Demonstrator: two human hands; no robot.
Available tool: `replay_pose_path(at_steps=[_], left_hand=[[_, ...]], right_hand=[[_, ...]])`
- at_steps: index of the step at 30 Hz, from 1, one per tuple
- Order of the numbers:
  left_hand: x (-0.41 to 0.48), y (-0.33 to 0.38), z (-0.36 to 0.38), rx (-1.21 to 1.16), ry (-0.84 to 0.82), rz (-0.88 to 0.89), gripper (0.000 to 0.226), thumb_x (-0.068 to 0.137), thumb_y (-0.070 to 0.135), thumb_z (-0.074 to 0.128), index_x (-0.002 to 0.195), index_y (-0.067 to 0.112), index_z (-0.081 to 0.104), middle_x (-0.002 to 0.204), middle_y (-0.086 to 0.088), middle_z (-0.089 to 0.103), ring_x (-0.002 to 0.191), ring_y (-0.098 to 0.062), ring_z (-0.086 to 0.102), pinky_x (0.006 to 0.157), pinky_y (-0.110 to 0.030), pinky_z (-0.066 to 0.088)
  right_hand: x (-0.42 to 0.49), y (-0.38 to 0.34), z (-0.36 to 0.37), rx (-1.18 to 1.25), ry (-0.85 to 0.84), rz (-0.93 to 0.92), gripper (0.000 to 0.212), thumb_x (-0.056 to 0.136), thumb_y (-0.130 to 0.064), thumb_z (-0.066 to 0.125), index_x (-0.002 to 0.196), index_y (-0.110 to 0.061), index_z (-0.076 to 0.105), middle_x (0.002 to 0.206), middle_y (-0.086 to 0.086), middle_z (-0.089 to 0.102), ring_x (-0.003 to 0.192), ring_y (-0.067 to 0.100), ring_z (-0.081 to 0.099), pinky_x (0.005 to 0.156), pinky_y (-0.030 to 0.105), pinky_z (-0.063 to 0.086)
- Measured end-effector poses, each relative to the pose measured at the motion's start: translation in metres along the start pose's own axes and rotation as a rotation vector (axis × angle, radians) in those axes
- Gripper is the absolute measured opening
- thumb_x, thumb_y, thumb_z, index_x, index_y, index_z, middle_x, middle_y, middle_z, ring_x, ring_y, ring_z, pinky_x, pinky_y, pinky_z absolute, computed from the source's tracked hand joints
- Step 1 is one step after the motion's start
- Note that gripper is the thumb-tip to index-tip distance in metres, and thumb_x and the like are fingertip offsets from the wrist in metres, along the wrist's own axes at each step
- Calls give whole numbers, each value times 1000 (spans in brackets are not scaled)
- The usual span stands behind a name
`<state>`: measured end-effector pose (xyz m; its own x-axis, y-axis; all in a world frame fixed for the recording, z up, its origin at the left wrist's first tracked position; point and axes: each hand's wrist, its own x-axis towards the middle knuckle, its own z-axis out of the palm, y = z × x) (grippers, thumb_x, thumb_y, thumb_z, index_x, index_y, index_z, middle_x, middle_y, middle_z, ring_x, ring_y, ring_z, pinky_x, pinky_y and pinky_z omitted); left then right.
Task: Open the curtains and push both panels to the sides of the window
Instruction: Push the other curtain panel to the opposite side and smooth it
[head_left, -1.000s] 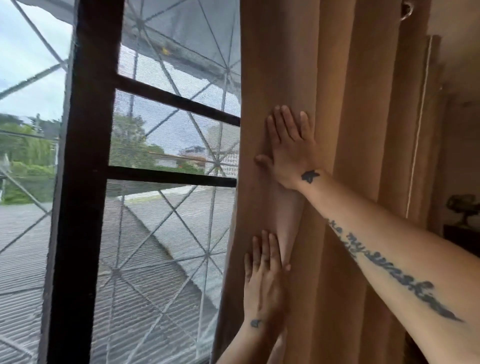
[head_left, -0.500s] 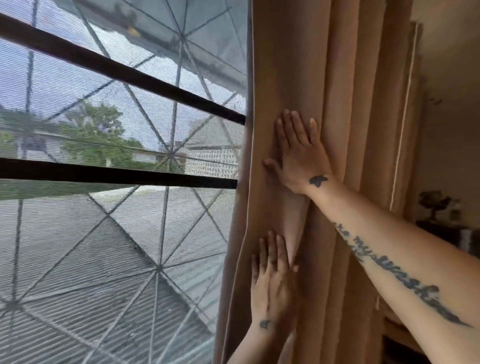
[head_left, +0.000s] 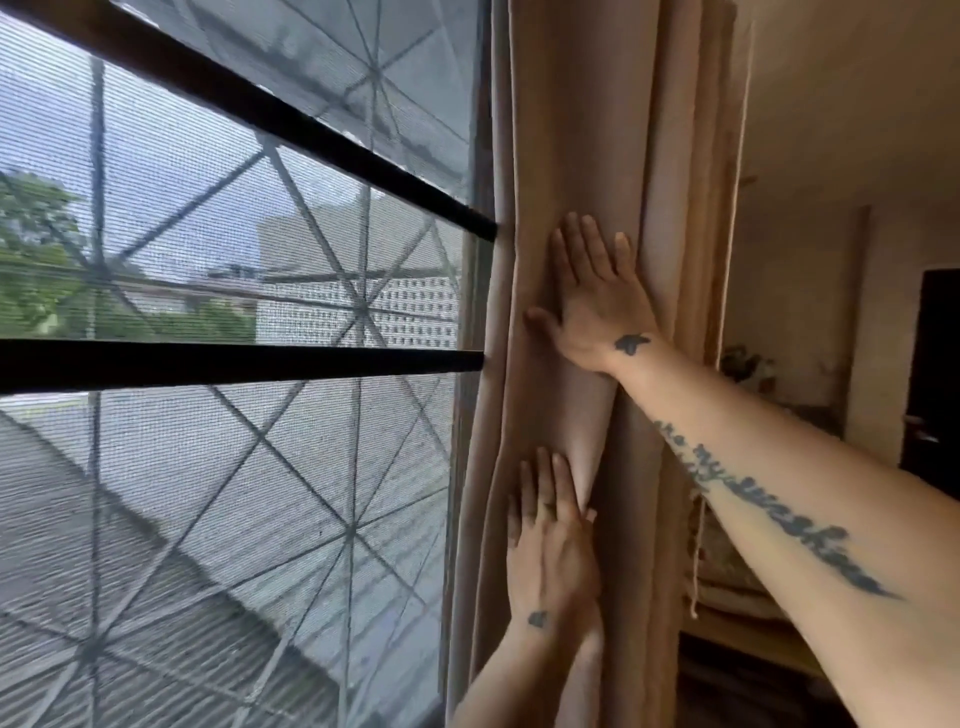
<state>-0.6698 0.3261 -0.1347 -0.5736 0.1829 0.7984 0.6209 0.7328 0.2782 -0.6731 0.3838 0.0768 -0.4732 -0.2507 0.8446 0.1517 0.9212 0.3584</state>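
At right edge of window (head_left: 234, 364): beige curtain panel (head_left: 576, 130) bunched in folds. Right hand (head_left: 597, 299) above, left hand (head_left: 550, 545) below, both flat, fingers spread, pressing fabric, gripping nothing. Step: packing right panel aside. Next likely: final shove toward wall (head_left: 831, 130), then check other panel, out of view.

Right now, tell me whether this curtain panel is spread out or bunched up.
Bunched up. The beige curtain panel hangs in tight vertical folds at the window's right edge, both hands flat against it, the window screen uncovered.

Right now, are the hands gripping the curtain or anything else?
Nothing is gripped. Both the right hand and the left hand lie flat, fingers extended, pressing the bunched curtain folds, right above left.
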Motion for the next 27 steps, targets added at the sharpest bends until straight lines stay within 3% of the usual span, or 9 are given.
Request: replay_pose_path(at_steps=[4, 8, 16, 18, 20, 22, 26, 27], left_hand=[[20, 1, 33, -47, -17, 26, 60, 75, 37, 35, 129, 12, 40, 125, -6, 65, 112, -23, 64, 78, -34, 58], [39, 5, 62, -84, -31, 44, 73, 79, 36, 35, 148, 16, 21, 129, -7, 63, 116, -24, 61, 82, -38, 58], [74, 25, 126, 10, -61, 55, 54, 76, 33, 36, 117, 14, 66, 118, -7, 69, 108, -28, 66, 83, -40, 54], [84, 30, 140, 31, -77, 37, 54, 74, 34, 35, 113, 15, 68, 115, -6, 71, 106, -28, 67, 86, -39, 54], [95, 32, 153, 33, -76, 17, 55, 74, 35, 35, 115, 15, 66, 116, -6, 70, 107, -27, 66, 91, -37, 51], [105, 35, 164, 17, -85, -23, 57, 75, 36, 34, 118, 15, 64, 117, -6, 70, 107, -25, 66, 86, -37, 54], [119, 33, 181, -15, -83, -46, 73, 78, 37, 33, 148, 18, 23, 125, -3, 65, 115, -24, 62, 87, -39, 53], [121, 32, 184, -19, -80, -52, 73, 78, 37, 34, 148, 17, 23, 126, -4, 65, 115, -25, 62, 87, -40, 53]], right_hand=[[7, 20, 30, -73, -16, 32, 77, 89, -52, 35, 142, -5, 4, 154, 14, 3, 141, 26, -1, 114, 45, -3], [8, 41, 61, -110, -28, 53, 77, 90, -53, 31, 142, -6, 2, 155, 14, 2, 141, 26, -2, 114, 45, -1], [2, 93, 128, -124, -73, 46, 77, 90, -53, 28, 142, -5, -2, 154, 16, -1, 141, 27, -5, 115, 46, -2], [4, 105, 143, -101, -82, 37, 78, 89, -54, 28, 142, -5, -1, 154, 17, -1, 141, 27, -5, 115, 45, -2], [10, 115, 158, -88, -71, 23, 77, 90, -54, 28, 142, -4, 0, 154, 17, 0, 141, 28, -4, 114, 46, -2], [15, 123, 170, -66, -49, 12, 77, 90, -54, 28, 142, -2, 2, 154, 18, 3, 141, 29, -2, 114, 47, -1], [24, 131, 189, -25, -31, 10, 76, 90, -52, 30, 141, -2, 6, 153, 19, 6, 141, 29, -1, 113, 47, -1], [26, 133, 192, -19, -31, 8, 76, 89, -52, 30, 141, -2, 6, 153, 19, 6, 141, 29, -1, 114, 47, -1]])
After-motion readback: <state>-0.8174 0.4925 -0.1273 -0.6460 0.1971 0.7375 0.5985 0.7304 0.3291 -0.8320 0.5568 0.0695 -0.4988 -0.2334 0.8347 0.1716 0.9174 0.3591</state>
